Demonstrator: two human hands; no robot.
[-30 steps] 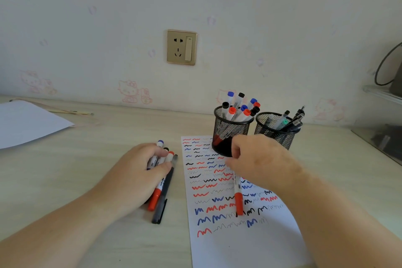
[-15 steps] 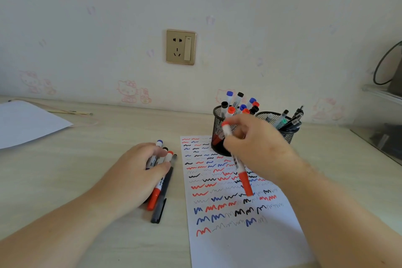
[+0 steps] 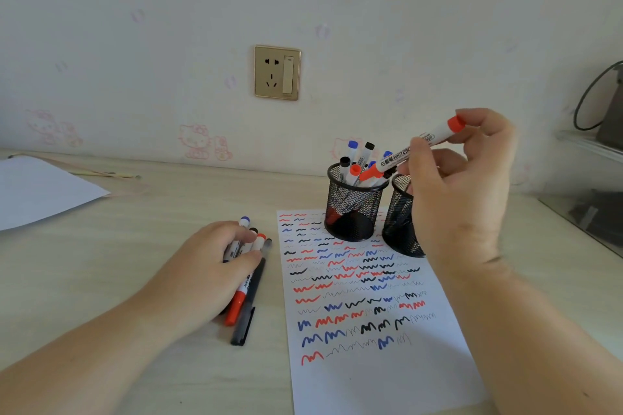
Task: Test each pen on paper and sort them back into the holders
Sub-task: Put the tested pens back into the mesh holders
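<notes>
My right hand (image 3: 462, 185) pinches the red whiteboard marker (image 3: 413, 149) right of centre, tilted cap-down over the left mesh holder (image 3: 354, 205) — angled that way, I judge, so it slides in among the markers standing there. It's a white barrel with black lettering, capped red at both ends. The second holder (image 3: 401, 216) sits just beside, half hidden behind my wrist. Lower left of centre, my left hand (image 3: 209, 266) lies over the loose pens (image 3: 247, 276) on the desk (image 3: 101, 263), fingers curled over them — pinning them, likely. The paper (image 3: 371, 313), bottom centre, is crowded with red, blue and black squiggles.
</notes>
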